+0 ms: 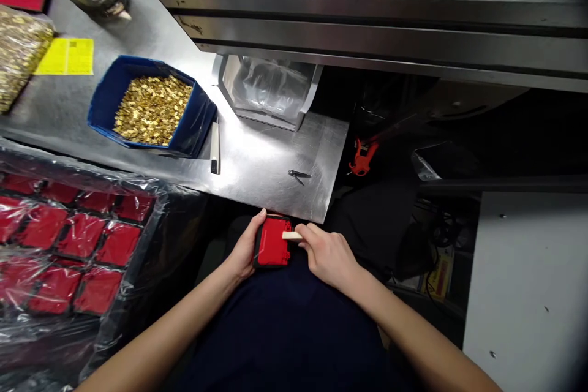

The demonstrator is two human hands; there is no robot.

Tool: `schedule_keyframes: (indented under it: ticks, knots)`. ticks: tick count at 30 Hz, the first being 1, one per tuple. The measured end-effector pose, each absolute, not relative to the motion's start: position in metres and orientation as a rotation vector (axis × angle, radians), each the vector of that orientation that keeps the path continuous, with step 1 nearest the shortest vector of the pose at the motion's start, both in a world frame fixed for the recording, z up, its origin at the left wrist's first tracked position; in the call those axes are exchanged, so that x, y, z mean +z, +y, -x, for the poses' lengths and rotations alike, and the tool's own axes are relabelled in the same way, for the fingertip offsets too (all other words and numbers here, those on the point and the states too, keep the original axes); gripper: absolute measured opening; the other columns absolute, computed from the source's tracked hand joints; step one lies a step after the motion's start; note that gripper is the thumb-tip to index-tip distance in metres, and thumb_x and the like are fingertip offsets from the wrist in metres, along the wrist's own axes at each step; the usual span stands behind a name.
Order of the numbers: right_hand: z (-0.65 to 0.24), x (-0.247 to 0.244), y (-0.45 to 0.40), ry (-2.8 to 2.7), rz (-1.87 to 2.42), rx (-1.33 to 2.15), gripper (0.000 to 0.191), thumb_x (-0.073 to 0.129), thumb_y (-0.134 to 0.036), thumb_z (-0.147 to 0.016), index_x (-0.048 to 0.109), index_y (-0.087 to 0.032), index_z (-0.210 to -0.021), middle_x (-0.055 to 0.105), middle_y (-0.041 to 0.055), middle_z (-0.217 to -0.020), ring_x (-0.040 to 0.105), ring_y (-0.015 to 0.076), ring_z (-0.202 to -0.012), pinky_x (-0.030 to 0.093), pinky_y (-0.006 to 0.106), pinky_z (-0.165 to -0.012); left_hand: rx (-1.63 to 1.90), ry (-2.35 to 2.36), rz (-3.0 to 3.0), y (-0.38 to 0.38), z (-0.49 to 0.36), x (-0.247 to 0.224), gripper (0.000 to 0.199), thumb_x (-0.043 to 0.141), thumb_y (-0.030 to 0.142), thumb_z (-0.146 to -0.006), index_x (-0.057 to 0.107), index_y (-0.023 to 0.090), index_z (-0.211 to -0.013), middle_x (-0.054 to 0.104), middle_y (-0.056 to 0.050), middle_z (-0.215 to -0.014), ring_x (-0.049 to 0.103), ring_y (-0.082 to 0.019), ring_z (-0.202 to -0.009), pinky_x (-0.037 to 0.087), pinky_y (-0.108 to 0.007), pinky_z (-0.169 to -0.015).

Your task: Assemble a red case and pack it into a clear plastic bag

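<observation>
A red plastic case point(272, 242) with a black edge lies in my left hand point(247, 246), whose thumb and fingers grip its left side just below the metal bench. My right hand point(331, 253) is closed around a pale, cream-coloured stick point(292, 236). The tip of that stick reaches over the right edge of the case, near the small hinge-like tabs. Whether it presses on the surface I cannot tell. The far end of the stick is hidden in my fingers.
On the metal bench point(257, 162) are a blue bin point(103, 101) of small gold-coloured pieces, a white-handled tool point(215, 147), nail clippers point(299, 175) and a grey bin point(305, 110) of plastic bags. Plastic-wrapped red cases point(81, 234) fill a crate at left. An orange tool point(362, 158) hangs at right.
</observation>
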State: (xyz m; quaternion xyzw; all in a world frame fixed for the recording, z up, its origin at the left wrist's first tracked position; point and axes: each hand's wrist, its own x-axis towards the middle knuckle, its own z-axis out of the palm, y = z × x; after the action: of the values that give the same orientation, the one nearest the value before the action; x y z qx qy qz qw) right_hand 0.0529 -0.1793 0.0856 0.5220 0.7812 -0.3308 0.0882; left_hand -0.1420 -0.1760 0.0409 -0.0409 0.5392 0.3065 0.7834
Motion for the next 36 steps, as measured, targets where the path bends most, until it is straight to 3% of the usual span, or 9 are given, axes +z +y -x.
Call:
schedule_keyframes:
  ticks: [4, 9, 22, 27, 32, 36]
  knots:
    - [-0.0521, 0.0886, -0.1798, 2.374, -1.415, -1.022, 0.024, 0.047, -0.023, -0.102, 0.056, -0.031, -0.123, 0.069, -0.0027, -0.102, 0.070, 0.0160, -0.077, 0.028, 0.033, -0.056, 0.673, 1.178, 0.061, -0.1761, 0.1400, 0.0423, 0.040, 0.063, 0.052, -0.096, 0.073, 0.014, -0.106, 0.079, -0.010, -0.089, 0.074, -0.022, -0.070, 0.063, -0.031, -0.062]
    - [-0.0517, 0.0916, -0.1758, 2.313, -1.518, -0.985, 0.026, 0.043, -0.022, -0.104, 0.056, -0.031, -0.125, 0.070, -0.0014, -0.104, 0.070, 0.0163, -0.084, 0.030, 0.032, -0.058, 0.649, 1.173, 0.081, -0.1746, 0.1414, 0.0434, 0.043, 0.059, 0.053, -0.098, 0.074, 0.013, -0.104, 0.079, -0.010, -0.087, 0.072, -0.020, -0.065, 0.062, -0.030, -0.058]
    - [-0.0518, 0.0959, -0.1751, 2.388, -1.357, -1.008, 0.024, 0.048, -0.017, -0.096, 0.057, -0.029, -0.115, 0.068, -0.0024, -0.097, 0.068, 0.0156, -0.074, 0.019, 0.036, -0.054, 0.642, 1.181, 0.074, -0.1765, 0.1456, 0.0410, 0.042, 0.060, 0.052, -0.097, 0.072, 0.014, -0.112, 0.079, -0.012, -0.091, 0.073, -0.021, -0.067, 0.062, -0.030, -0.059]
    - [-0.0491, 0.0936, -0.1730, 2.424, -1.428, -1.004, 0.027, 0.046, -0.018, -0.099, 0.056, -0.034, -0.119, 0.068, -0.0041, -0.100, 0.070, 0.0157, -0.079, 0.022, 0.035, -0.055, 0.625, 1.175, 0.069, -0.1767, 0.1474, 0.0414, 0.043, 0.061, 0.054, -0.096, 0.072, 0.014, -0.108, 0.078, -0.011, -0.084, 0.072, -0.021, -0.064, 0.062, -0.031, -0.059]
    - [-0.0478, 0.0932, -0.1782, 2.412, -1.357, -0.986, 0.021, 0.049, -0.020, -0.097, 0.057, -0.031, -0.113, 0.069, -0.0039, -0.097, 0.070, 0.0162, -0.075, 0.020, 0.037, -0.053, 0.654, 1.202, -0.008, -0.1777, 0.1484, 0.0408, 0.041, 0.062, 0.054, -0.096, 0.070, 0.016, -0.112, 0.078, -0.011, -0.094, 0.073, -0.021, -0.073, 0.063, -0.030, -0.063]
    - [-0.0439, 0.0936, -0.1773, 2.393, -1.422, -0.954, 0.023, 0.047, -0.021, -0.098, 0.055, -0.029, -0.118, 0.071, -0.0024, -0.104, 0.072, 0.0187, -0.077, 0.020, 0.036, -0.053, 0.633, 1.215, 0.005, -0.1773, 0.1468, 0.0418, 0.041, 0.061, 0.054, -0.096, 0.069, 0.017, -0.113, 0.077, -0.009, -0.089, 0.072, -0.022, -0.068, 0.063, -0.032, -0.058]
